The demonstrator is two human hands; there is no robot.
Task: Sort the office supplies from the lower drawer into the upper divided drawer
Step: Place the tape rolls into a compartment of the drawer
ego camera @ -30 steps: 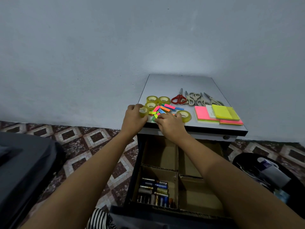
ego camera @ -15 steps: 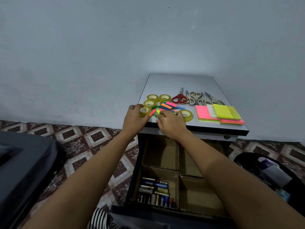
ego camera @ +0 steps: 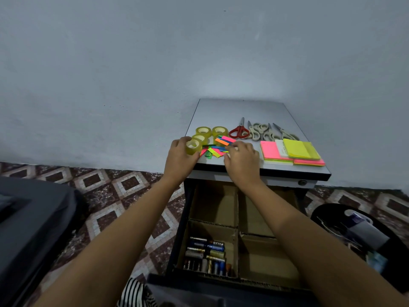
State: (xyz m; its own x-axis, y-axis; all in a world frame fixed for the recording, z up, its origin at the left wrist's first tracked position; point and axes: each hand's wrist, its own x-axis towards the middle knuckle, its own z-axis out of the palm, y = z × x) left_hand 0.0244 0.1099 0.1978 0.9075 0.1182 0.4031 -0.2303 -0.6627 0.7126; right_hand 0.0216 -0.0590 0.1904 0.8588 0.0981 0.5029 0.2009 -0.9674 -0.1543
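Head view.
- Drawer point(ego camera: 177, 240), lower centre of frame, stands open. Cardboard strips split it into four cells.
- Near-left cell: batteries point(ego camera: 205, 254), lying and standing, packed together. Labels too small to read.
- The right arm crosses the far-right cell and hides part of it. The drawer's near edge is cut off by a dark front panel.
- Cabinet top point(ego camera: 239, 109), centre: three tape rolls point(ego camera: 220, 130) at its left, red scissors point(ego camera: 239, 131) and grey scissors point(ego camera: 265, 134) behind, and a stack of notes point(ego camera: 287, 151) at right.
- A pile of coloured flags point(ego camera: 215, 150) lies near the front edge, between the hands.
- Left hand point(ego camera: 180, 158): fingers and thumb curl round a fourth roll point(ego camera: 193, 147), at the top's front-left corner.
- Right hand point(ego camera: 242, 161): bent fingertips at the right edge of the flags. The back of the hand covers the contact, so a pinch cannot be told from a touch.
- Black bin point(ego camera: 327, 209), lower right: contents hard to make out.
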